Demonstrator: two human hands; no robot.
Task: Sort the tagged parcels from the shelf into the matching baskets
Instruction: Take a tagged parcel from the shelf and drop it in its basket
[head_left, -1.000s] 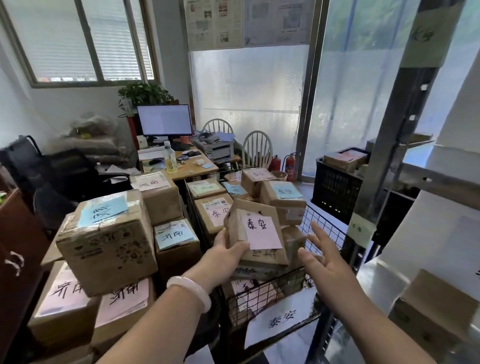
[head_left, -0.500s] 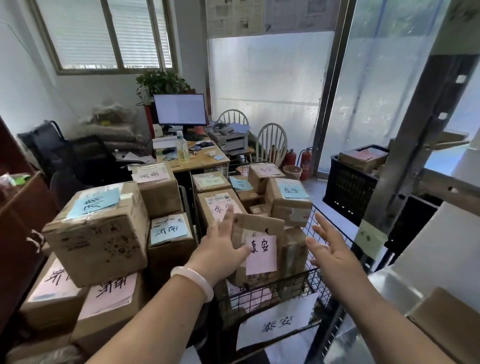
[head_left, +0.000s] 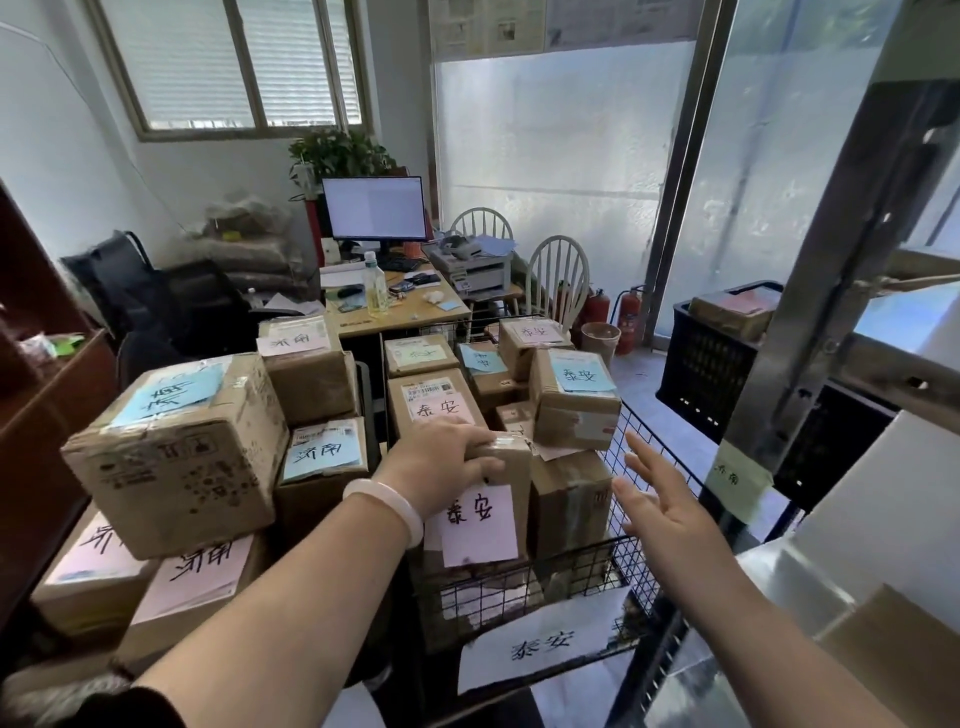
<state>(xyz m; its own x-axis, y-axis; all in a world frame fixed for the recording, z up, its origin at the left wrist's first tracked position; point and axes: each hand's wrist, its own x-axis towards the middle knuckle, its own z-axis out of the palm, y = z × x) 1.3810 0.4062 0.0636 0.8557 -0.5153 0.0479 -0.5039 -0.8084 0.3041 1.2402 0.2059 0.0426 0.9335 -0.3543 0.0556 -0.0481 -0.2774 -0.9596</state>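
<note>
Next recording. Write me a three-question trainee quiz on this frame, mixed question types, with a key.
1. True or false: the right hand grips a parcel.
2. Which hand holds the pink-tagged parcel? A) the left hand B) the right hand C) neither
3. Fill in: the parcel's tag and the front sign of the wire basket show the ____ characters.
Key: 1 false; 2 A; 3 same.

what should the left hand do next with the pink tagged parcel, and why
Probably let go. The left hand grips the top edge of the pink-tagged parcel, which already stands inside the wire basket, and its tag reads the same as the basket's white label. The right hand is open and apart from it.
</note>
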